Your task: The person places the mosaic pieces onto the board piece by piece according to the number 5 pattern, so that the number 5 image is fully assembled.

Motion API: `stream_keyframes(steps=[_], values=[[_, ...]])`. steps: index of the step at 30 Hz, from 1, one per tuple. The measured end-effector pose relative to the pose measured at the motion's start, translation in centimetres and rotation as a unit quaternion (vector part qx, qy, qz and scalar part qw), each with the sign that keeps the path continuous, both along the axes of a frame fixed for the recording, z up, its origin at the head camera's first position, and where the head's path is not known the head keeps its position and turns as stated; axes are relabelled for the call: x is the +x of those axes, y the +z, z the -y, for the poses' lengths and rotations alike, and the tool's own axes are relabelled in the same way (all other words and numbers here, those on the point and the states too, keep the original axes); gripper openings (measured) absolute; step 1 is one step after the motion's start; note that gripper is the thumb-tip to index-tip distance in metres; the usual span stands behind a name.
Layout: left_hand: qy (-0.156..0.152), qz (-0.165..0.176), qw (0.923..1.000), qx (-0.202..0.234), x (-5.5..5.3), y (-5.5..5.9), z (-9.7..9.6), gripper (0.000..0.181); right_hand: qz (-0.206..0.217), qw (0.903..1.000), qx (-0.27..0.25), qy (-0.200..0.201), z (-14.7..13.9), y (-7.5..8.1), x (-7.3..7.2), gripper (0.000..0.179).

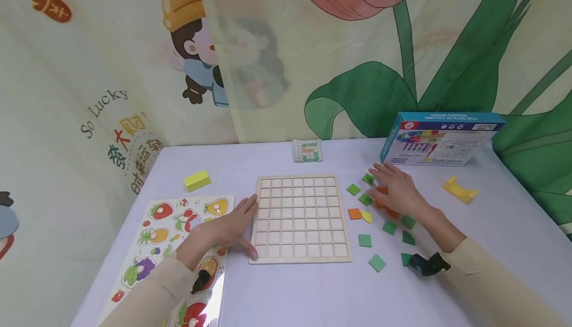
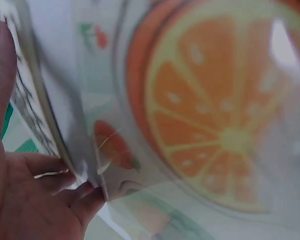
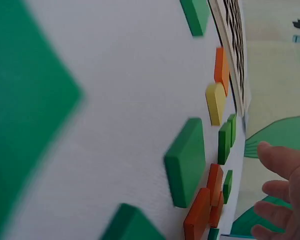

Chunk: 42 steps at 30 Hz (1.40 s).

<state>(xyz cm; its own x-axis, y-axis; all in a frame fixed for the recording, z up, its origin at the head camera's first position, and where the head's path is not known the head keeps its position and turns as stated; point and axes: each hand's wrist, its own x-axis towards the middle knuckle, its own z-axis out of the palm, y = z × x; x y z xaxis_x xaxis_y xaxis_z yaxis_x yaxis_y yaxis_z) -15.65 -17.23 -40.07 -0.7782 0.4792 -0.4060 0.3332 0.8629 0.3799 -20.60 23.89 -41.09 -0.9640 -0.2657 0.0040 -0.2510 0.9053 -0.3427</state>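
Beige sleeves (image 1: 496, 282) lead to left grip (image 1: 232, 225), spread against grid board (image 1: 301, 218), and right grip (image 1: 399, 190), wide above orange tiles (image 3: 197, 215).

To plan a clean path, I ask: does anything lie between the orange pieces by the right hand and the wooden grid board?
Yes. Between the orange pieces by the right hand and the grid board lie green tiles, plus a separate orange tile with a yellow piece beside it. All seem low and flat.

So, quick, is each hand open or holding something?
Left hand: open, touching the grid board at its edge.
Right hand: open over orange pieces, nothing seen in it.
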Motion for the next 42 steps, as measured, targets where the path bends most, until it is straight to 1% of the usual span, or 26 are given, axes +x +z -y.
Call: stream_keyframes(steps=[4, 5, 8, 12, 16, 21, 24, 26, 28, 32, 34, 36, 39, 42], values=[[0.001, -0.012, 0.9997, -0.022, 0.2, -0.3, -0.4, 0.126, 0.047, 0.9979, -0.019, -0.041, -0.1, -0.5, -1.7, 0.060], [0.001, -0.015, 0.9994, -0.032, 0.3, -0.3, -0.5, 0.125, 0.051, 0.9973, -0.020, -0.048, -0.1, -0.7, -2.0, 0.059], [0.003, -0.020, 0.9990, -0.041, 0.6, -0.2, -0.7, 0.124, 0.060, 0.9953, -0.022, -0.073, 0.1, -1.1, -2.5, 0.054], [0.003, -0.024, 0.9982, -0.055, 0.9, 0.0, -0.6, 0.123, 0.045, 0.9948, -0.022, -0.088, 0.5, -1.6, -2.8, 0.047], [0.000, -0.024, 0.9980, -0.058, 1.0, 0.3, -0.4, 0.123, 0.027, 0.9948, -0.027, -0.094, 0.8, -1.7, -3.0, 0.041], [-0.012, -0.023, 0.9979, -0.060, 1.0, 0.4, -0.3, 0.124, 0.023, 0.9944, -0.020, -0.101, 1.1, -1.8, -3.2, 0.039], [-0.018, -0.027, 0.9974, -0.064, 0.9, 0.2, -0.3, 0.125, 0.010, 0.9945, -0.023, -0.102, 1.4, -1.7, -3.2, 0.039], [-0.020, -0.031, 0.9969, -0.069, 0.9, 0.2, -0.4, 0.125, -0.004, 0.9952, -0.029, -0.093, 1.9, -1.5, -3.1, 0.038], [-0.023, -0.033, 0.9966, -0.072, 0.9, 0.1, -0.5, 0.125, -0.016, 0.9965, -0.034, -0.075, 2.9, -1.2, -3.1, 0.038], [-0.027, -0.036, 0.9958, -0.080, 0.8, 0.1, -0.5, 0.125, -0.039, 0.9988, -0.031, -0.006, 5.3, -0.6, -3.0, 0.035], [-0.027, -0.037, 0.9954, -0.084, 0.9, 0.1, -0.6, 0.125, -0.037, 0.9985, -0.032, 0.024, 6.6, -0.3, -2.8, 0.033], [-0.026, -0.036, 0.9955, -0.084, 0.9, 0.1, -0.6, 0.125, -0.027, 0.9980, -0.033, 0.047, 7.8, 0.0, -2.7, 0.032], [-0.023, -0.033, 0.9959, -0.081, 0.9, 0.2, -0.6, 0.125, -0.004, 0.9972, -0.033, 0.066, 9.1, 0.2, -2.4, 0.031], [-0.022, -0.031, 0.9964, -0.076, 1.0, 0.2, -0.6, 0.125, 0.005, 0.9965, -0.029, 0.079, 9.7, 0.0, -2.2, 0.030]])
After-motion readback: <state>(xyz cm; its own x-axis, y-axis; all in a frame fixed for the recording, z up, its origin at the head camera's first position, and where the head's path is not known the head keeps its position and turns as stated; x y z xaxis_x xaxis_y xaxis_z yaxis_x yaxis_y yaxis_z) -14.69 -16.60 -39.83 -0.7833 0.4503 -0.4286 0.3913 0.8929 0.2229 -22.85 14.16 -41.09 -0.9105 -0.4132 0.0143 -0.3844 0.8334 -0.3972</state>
